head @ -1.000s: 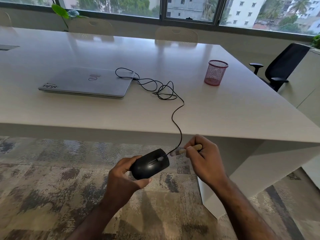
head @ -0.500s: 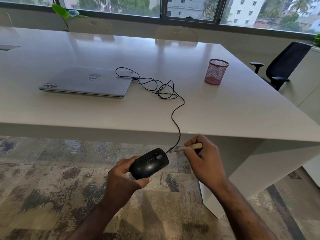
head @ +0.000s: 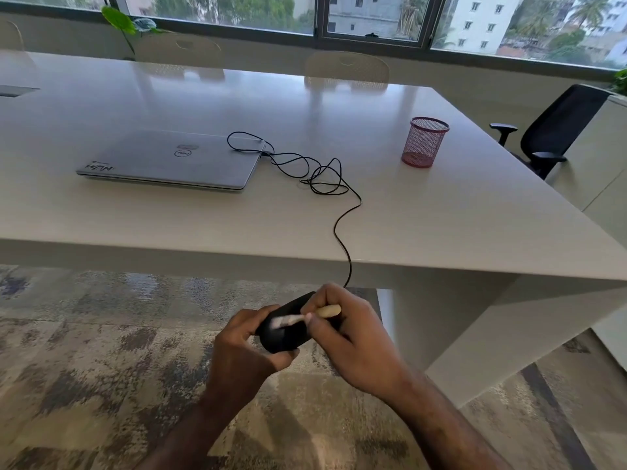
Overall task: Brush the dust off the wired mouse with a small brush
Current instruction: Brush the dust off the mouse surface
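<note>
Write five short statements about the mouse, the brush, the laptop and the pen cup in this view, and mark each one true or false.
1. The left hand holds the black mouse in the air, off the table. True.
2. The right hand is empty. False: it grips a small brush whose bristles lie over the mouse.
3. The laptop is open. False: its lid is closed.
4. The mouse cable runs across the table to the laptop's side. True.
5. The pink mesh cup lies tipped over. False: it stands upright.
</note>
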Motion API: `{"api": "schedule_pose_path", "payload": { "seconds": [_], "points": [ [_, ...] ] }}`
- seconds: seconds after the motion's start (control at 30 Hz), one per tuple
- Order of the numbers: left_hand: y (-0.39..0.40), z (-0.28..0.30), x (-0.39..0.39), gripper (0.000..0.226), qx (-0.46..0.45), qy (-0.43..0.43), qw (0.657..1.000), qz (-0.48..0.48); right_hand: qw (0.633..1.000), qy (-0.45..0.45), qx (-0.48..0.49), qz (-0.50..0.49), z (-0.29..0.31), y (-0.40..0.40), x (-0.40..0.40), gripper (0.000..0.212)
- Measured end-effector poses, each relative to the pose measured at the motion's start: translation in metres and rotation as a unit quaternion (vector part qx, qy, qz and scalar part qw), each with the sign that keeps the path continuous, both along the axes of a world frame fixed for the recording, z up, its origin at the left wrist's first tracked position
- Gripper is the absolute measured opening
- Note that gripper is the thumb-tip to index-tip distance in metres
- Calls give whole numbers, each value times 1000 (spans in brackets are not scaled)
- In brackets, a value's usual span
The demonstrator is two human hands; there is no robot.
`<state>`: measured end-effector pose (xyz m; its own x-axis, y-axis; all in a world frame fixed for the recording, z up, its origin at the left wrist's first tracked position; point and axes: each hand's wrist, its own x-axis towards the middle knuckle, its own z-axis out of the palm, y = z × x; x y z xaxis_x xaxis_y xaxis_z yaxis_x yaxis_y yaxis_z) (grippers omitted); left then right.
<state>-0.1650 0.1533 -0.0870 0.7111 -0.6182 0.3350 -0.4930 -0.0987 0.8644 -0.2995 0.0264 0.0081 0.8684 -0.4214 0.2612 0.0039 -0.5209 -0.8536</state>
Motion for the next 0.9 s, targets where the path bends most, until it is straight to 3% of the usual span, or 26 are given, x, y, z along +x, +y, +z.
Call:
{"api": "schedule_pose_path", "payload": {
  "seconds": [0.17,0.33,0.47,0.63,0.77,0.9],
  "points": [
    [0,-1,0,71,10,3,1000,-9,997,17,-73,-10,0,5,5,12],
    [-1,-2,0,67,12,-25,1000,-15,997,33,-28,60,-4,13,5,9],
    [-2,-2,3,72,19,-28,999,7,1000,-19,2,-3,-4,2,0,11],
    [-4,-2,2,79,2,-8,1000,20,995,-68,-36,-64,-10,-10,-7,14],
    [-5,1,1,66,2,-10,1000,15,996,-62,49,-31,-17,-6,-9,15],
    [-7,4,4,68,-10,5,1000,17,986,-100,114,-75,-12,-13,-11,19]
  ]
}}
